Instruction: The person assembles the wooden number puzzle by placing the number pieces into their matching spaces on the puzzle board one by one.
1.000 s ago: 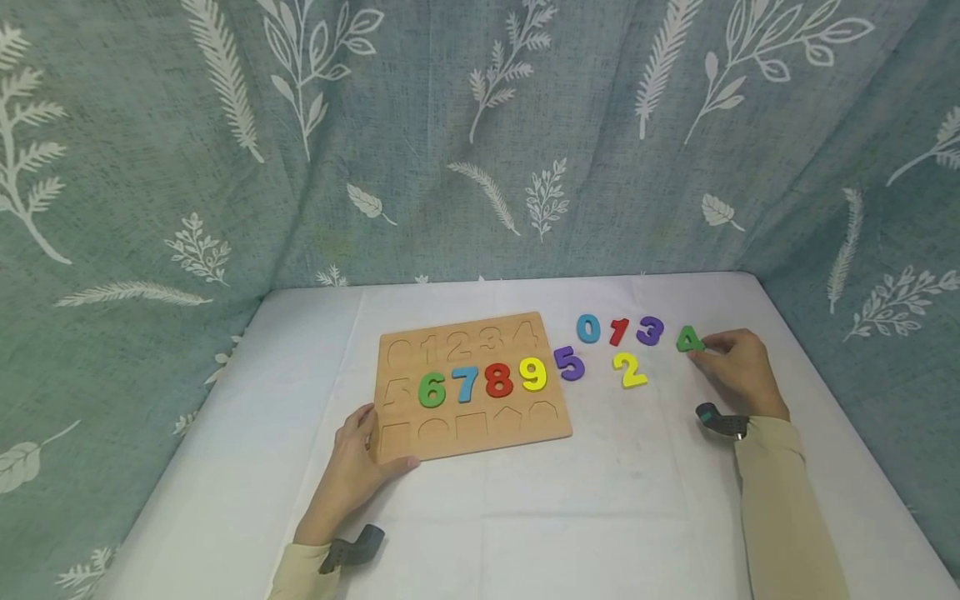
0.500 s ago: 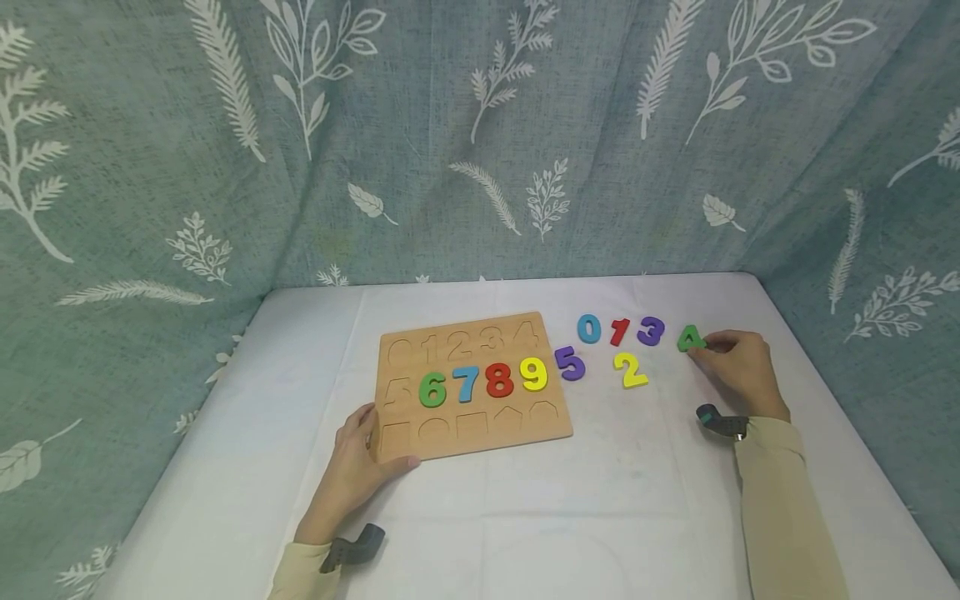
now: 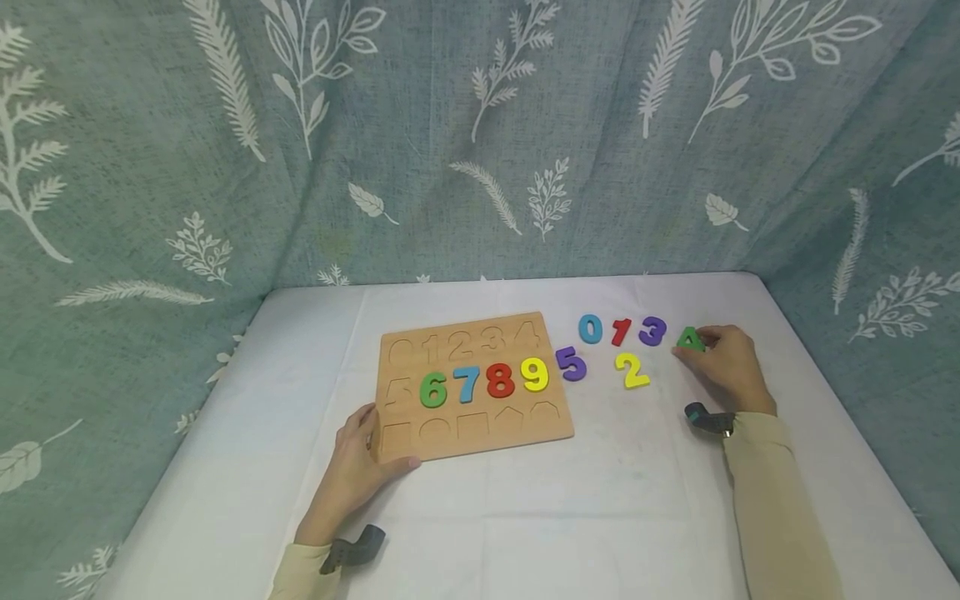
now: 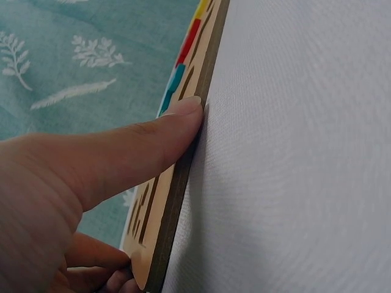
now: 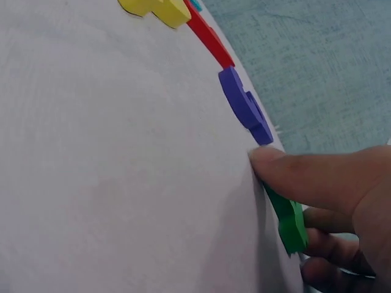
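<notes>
The wooden board [image 3: 450, 443] lies on the white table with the green 6 [image 3: 432, 390], blue 7, red 8 and yellow 9 in its middle row. My left hand [image 3: 352, 471] grips the board's lower left corner, thumb along the front edge [image 4: 174, 201]. At the right, my right hand [image 3: 731, 367] holds the green 4 [image 3: 690, 339] between thumb and fingers; in the right wrist view the thumb covers part of the green 4 [image 5: 292, 229]. Left of it lie the purple 3 [image 3: 652, 332], red 1 [image 3: 621, 332], blue 0 [image 3: 590, 329] and yellow 2 [image 3: 632, 371].
The purple 5 [image 3: 572, 364] lies close against the board's right edge. Green-grey cloth [image 3: 420, 167] with white leaf prints hangs behind and at both sides of the table [image 3: 555, 517]. Dark bands with small devices sit on both wrists.
My right hand has shifted slightly left, its thumb now reaching farther along the near side of the green 4. The left hand and the board have stayed put.
</notes>
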The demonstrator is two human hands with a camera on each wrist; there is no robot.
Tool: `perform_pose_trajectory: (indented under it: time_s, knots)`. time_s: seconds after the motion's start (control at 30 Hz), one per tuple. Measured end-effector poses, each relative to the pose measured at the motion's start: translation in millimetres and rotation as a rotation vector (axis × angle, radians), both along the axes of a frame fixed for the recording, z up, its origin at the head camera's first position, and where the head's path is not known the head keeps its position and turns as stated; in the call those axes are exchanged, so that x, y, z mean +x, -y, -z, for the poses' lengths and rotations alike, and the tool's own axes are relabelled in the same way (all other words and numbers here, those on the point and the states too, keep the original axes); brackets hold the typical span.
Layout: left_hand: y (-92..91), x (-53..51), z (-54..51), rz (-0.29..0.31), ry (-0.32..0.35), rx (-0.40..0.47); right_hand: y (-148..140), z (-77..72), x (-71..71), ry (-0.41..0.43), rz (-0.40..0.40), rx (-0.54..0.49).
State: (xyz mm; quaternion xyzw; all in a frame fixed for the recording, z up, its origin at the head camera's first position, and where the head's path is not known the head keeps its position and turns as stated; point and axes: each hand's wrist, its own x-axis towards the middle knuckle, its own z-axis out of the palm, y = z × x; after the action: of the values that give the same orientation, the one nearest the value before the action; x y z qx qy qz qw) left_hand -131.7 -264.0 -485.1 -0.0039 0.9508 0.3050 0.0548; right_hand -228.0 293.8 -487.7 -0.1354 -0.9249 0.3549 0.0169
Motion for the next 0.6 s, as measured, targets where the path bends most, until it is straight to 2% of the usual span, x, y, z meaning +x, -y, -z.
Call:
perform_pose_trajectory:
  time_s: [0.3,0.6]
  knots:
    - [0.6,0.6,0.9,0.009,-0.022,0.006,1.8,-1.4,-1.8,0.014,-0.002,0.004]
    - [0.4,1.2,0.4,0.009,-0.027,0.013,5.4,-2.7,-3.4,0.000,0.030,-0.002]
